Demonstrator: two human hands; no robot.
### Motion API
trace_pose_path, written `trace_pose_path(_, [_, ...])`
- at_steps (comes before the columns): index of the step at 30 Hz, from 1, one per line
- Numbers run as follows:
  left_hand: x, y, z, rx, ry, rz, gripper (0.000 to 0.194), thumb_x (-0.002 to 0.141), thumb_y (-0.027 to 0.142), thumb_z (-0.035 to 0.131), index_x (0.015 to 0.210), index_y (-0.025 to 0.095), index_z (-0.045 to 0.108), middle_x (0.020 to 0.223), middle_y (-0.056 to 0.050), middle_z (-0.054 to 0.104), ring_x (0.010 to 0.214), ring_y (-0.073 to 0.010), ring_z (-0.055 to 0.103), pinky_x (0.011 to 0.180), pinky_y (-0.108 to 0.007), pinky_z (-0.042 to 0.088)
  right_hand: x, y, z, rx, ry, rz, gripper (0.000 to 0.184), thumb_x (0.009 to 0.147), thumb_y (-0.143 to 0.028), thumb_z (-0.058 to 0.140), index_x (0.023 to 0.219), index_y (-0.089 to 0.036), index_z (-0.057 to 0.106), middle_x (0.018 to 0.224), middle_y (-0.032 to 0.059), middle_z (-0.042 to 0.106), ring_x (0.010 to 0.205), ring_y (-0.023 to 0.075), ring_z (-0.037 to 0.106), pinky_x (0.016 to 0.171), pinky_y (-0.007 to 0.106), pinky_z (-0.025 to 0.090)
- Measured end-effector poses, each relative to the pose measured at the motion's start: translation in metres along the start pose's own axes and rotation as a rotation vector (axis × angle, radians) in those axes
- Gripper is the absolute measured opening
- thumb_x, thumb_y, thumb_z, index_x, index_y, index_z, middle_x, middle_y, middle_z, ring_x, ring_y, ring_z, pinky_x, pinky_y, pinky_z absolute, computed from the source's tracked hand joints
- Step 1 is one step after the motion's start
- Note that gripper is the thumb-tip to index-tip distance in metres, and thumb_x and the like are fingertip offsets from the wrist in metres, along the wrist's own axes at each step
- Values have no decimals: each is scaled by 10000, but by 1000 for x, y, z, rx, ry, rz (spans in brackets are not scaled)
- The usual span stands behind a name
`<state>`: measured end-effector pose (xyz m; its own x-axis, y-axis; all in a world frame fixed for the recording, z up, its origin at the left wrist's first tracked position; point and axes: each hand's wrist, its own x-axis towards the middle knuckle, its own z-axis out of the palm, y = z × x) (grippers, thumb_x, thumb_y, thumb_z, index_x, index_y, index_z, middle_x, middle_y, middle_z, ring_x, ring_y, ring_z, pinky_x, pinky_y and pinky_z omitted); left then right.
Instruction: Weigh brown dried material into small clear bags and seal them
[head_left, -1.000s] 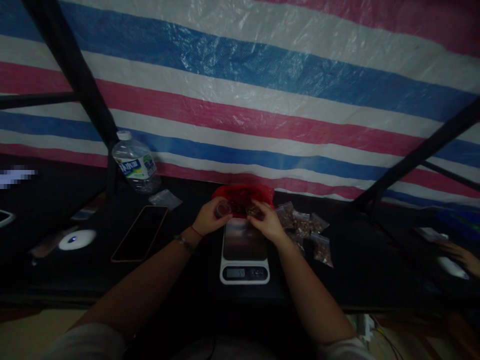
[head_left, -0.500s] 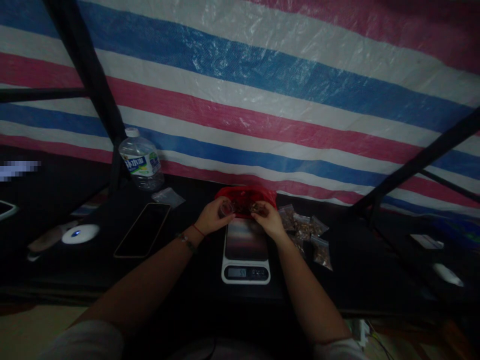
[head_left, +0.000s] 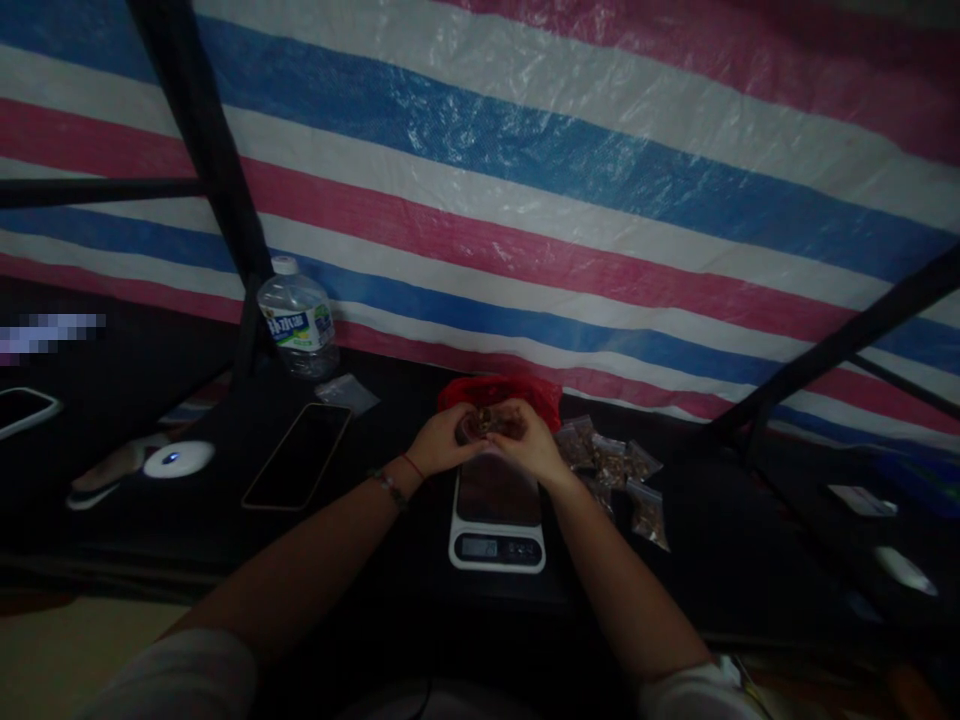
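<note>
My left hand [head_left: 442,443] and my right hand [head_left: 527,440] meet above the far end of a white kitchen scale [head_left: 496,518]. Together they hold a small clear bag of brown pieces [head_left: 487,423], fingers curled round it. Just behind the hands lies a red plastic bag [head_left: 536,392] with more brown pieces. Several small filled clear bags [head_left: 619,468] lie to the right of the scale on the dark table.
A water bottle [head_left: 298,320] stands at the back left. A dark phone [head_left: 298,455] lies left of the scale, with empty clear bags [head_left: 346,392] behind it. A white round device [head_left: 178,459] sits further left. A striped tarp [head_left: 525,180] hangs behind.
My two hands have come together over the scale's far end and now hold the small bag between them. The view has shifted slightly to the left.
</note>
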<state>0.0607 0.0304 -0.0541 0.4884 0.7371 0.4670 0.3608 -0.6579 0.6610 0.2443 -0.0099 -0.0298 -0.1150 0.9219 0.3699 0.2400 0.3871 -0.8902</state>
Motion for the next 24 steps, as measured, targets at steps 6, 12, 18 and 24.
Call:
trace_pose_path(6, [0, 0, 0, -93, 60, -28, 339, 735, 404, 657, 957, 170, 552, 850, -21, 620, 752, -170, 597, 666, -270, 457, 14, -26, -8, -399, -141, -281, 227, 755, -204, 703, 981, -210, 675, 1062, 73, 646, 1033, 202, 592, 918, 363, 475])
trace_pose_path(12, [0, -6, 3, -181, 122, -4, 423, 734, 404, 659, 1055, 148, 556, 975, -68, 645, 874, -207, 618, 759, -307, 480, 25, -46, -3, -568, -290, -384, 307, 839, -177, 607, 1134, -243, 655, 1155, 67, 654, 1118, 209, 567, 987, 402, 435])
trace_pose_path(18, [-2, -11, 6, -296, 153, 4, 447, 740, 417, 657, 1079, 142, 562, 985, -72, 655, 869, -205, 622, 760, -310, 490, 25, -57, 1, -570, -265, -347, 429, 842, -176, 582, 1264, -255, 573, 1268, 75, 602, 1189, 217, 534, 1021, 420, 410])
trace_pose_path(24, [-3, -8, 2, -365, 109, -34, 342, 744, 424, 663, 942, 157, 583, 829, -22, 633, 716, -145, 581, 667, -262, 459, 18, -45, -13, -547, -295, -205, 611, 762, -150, 617, 1352, -227, 477, 1289, 100, 579, 1132, 227, 571, 977, 405, 445])
